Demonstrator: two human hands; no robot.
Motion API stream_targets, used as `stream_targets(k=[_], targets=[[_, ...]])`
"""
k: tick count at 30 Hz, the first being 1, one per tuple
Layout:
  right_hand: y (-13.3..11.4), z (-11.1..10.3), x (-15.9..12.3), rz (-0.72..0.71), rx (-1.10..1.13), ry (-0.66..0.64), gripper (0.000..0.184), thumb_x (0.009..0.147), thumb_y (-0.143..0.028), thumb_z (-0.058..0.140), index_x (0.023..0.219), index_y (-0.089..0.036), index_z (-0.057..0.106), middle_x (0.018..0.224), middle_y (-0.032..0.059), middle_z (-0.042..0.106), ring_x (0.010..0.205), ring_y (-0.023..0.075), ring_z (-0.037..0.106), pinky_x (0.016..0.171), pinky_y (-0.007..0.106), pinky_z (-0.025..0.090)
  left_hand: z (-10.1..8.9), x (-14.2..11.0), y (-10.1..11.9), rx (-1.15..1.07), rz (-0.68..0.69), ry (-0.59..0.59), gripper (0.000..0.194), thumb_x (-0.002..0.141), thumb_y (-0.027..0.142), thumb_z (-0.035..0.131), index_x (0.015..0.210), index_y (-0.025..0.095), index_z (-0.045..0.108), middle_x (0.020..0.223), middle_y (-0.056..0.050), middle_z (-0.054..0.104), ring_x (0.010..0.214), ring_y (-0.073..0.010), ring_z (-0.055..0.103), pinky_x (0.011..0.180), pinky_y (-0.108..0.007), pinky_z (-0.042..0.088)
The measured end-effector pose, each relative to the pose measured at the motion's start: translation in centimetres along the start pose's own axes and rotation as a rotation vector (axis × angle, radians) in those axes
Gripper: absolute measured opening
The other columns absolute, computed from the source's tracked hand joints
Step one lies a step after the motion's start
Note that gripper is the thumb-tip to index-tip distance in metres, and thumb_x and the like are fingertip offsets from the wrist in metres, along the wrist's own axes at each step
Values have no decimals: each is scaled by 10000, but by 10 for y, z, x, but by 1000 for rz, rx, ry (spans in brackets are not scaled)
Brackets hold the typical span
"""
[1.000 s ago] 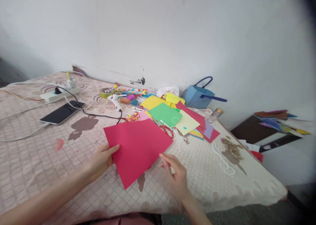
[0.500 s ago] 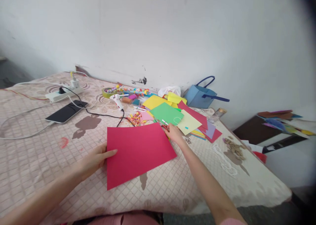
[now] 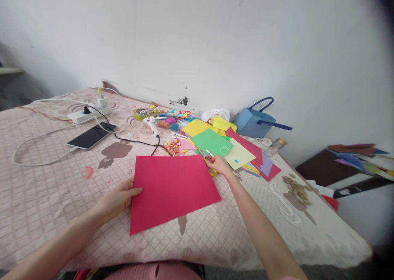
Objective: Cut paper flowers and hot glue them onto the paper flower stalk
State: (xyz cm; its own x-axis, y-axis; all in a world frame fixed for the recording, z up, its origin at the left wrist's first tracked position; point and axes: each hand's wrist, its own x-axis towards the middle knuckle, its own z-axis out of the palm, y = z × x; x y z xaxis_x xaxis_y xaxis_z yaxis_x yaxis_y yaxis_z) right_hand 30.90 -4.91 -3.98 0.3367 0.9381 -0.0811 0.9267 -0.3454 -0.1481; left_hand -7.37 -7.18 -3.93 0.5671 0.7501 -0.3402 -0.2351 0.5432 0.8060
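Observation:
My left hand [image 3: 124, 194] pinches the left edge of a red sheet of paper [image 3: 172, 192], thumb on top and the other fingers underneath. The sheet is held just over the patterned tablecloth. At its upper right corner my right hand [image 3: 219, 164] is closed on the red handle of a pair of scissors [image 3: 209, 159]; the blades are mostly hidden. Yellow handles [image 3: 213, 172] show just below those fingers. Beyond lie a green sheet [image 3: 212, 141] and a pale yellow sheet [image 3: 241, 153].
Left of the paper are a tablet [image 3: 92, 135] and a power strip [image 3: 89, 114] with trailing cables. A white glue gun [image 3: 152, 126] lies near scattered small beads [image 3: 174, 148]. At the back right stand a blue bag [image 3: 255, 122] and a jar [image 3: 277, 146]; white cord [image 3: 285, 208] lies nearer.
My right hand has gone from the paper's lower right edge to the scissors beyond it and closed on them. The red sheet has turned slightly in my left hand. The view has shifted left.

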Motion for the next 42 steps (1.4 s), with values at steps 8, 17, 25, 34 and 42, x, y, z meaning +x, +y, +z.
stream_targets(k=[8, 17, 25, 34, 42], targets=[[8, -10, -5, -22, 80, 109, 306, 693, -443, 645, 819, -170, 585, 746, 16, 651, 691, 161, 585, 540, 215, 326, 0, -5, 2, 15, 16, 20, 457, 676, 121, 717, 1109, 145, 571, 990, -131, 711, 900, -307, 679, 728, -360, 572], [-5, -4, -5, -24, 241, 126, 266, 608, -358, 716, 710, -173, 556, 641, 2, 603, 623, 161, 550, 528, 229, 312, -10, -16, 10, 16, -11, 38, 571, 694, 164, 729, 1224, 159, 517, 1066, -135, 689, 980, -312, 649, 776, -370, 562], [15, -32, -18, 62, 702, 210, 331, 655, -412, 664, 845, -187, 513, 651, -4, 563, 556, 141, 531, 468, 219, 335, -9, -15, 14, 28, -29, 80, 553, 648, 153, 754, 1168, 153, 565, 970, -118, 722, 891, -315, 679, 680, -339, 577], [-16, -22, -105, -87, 1337, -59, 435, 702, -628, 568, 771, -205, 491, 543, -68, 404, 364, 57, 330, 324, 180, 263, 4, -13, 7, -10, -52, 154, 487, 693, 180, 727, 1148, 144, 557, 936, -144, 724, 776, -280, 707, 664, -341, 587], [-66, 46, -207, -131, 1768, -199, 512, 696, -702, 519, 806, -204, 556, 554, -25, 487, 371, 74, 378, 326, 193, 295, 20, -15, 16, -126, 7, 215, 377, 748, 53, 623, 1119, 104, 585, 850, -130, 737, 733, -262, 711, 652, -332, 591]])
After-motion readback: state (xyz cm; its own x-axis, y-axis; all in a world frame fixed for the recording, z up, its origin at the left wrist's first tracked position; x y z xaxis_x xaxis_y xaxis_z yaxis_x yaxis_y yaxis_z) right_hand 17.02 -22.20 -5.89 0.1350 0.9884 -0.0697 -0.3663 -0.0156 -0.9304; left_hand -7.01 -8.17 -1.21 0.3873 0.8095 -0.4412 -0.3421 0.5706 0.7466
